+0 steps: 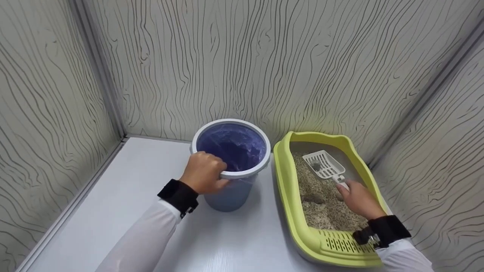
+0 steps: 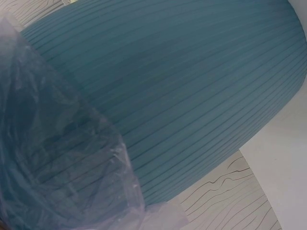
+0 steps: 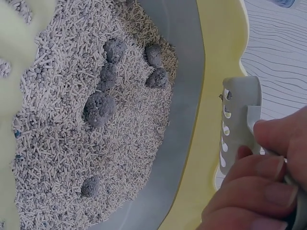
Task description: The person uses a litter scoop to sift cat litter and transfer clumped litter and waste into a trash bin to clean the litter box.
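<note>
My left hand (image 1: 204, 173) grips the near-left rim of a blue waste bin (image 1: 228, 196), fingers over the edge and thumb outside. A clear plastic liner (image 2: 72, 158) hangs over the bin's ribbed outer wall in the left wrist view. On the right, my right hand (image 1: 359, 199) holds a white slotted litter scoop (image 1: 338, 179) by its handle, above a yellow-green litter box (image 1: 286, 192). One grey clump (image 1: 315, 165) lies on the scoop. Below it, pellet litter (image 1: 317, 219) covers part of the box floor, with several grey clumps (image 3: 100, 109) in the right wrist view.
Both containers stand on a white tabletop (image 1: 151, 162), the bin left of the litter box with a narrow gap between. Wood-grain panels (image 1: 211, 68) close in the back and both sides. A slotted step (image 1: 346, 245) forms the box's near end.
</note>
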A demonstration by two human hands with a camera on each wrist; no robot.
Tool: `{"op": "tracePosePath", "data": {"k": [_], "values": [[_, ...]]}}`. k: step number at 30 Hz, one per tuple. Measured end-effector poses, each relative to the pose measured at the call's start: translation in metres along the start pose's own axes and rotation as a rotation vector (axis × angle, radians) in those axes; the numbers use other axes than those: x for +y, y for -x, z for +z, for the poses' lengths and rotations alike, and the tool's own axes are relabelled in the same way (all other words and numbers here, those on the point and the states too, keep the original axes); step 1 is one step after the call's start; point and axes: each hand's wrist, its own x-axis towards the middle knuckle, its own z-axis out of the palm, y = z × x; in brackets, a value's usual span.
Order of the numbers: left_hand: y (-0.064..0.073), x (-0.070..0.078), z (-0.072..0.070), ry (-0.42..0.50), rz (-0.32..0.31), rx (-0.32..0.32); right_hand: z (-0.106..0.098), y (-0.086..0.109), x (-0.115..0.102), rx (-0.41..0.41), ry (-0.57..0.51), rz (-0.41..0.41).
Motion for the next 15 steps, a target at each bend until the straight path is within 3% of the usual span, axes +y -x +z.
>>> {"op": "tracePosePath", "data": {"k": [15], "values": [[-0.0005,0.0006,-0.0008,-0.003,-0.005,-0.002,-0.0086,0.0009,-0.0024,0.013,-0.067,0.004]]}}
